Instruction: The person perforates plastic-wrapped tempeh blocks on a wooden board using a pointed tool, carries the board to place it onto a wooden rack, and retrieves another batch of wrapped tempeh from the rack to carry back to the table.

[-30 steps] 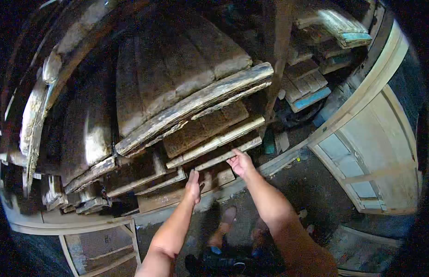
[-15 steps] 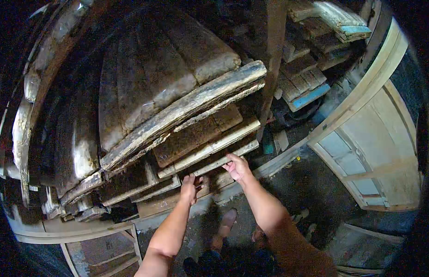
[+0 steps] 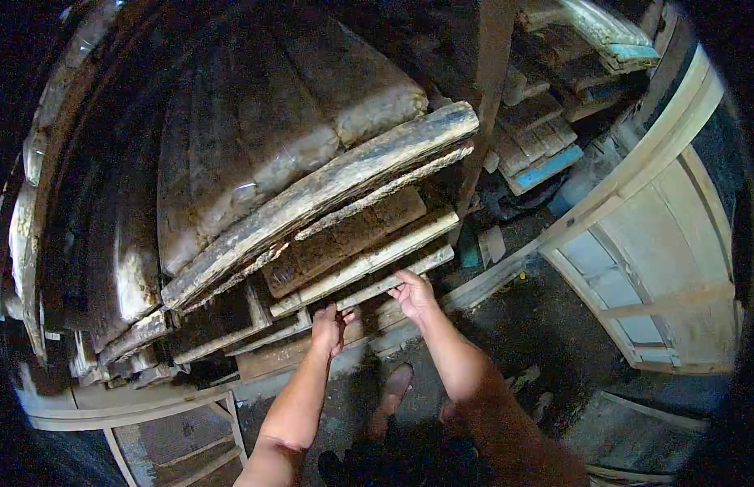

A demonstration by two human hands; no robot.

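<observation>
No text, label, brand, number or sign can be read anywhere.

So to the right of the wooden post (image 3: 492, 73) I've got a blue-edged board (image 3: 547, 170), then a big pale framed panel (image 3: 677, 252) farther right. Way down left of that post, there's a wooden-framed screen (image 3: 182, 434).

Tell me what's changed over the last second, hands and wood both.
The left hand has gone from straight, outstretched fingers to curled ones near the left end of the lower wooden strip; whether it grips is unclear. The right hand stays on that strip. The view has shifted, but the pale strip above shows no clear move of its own.
</observation>
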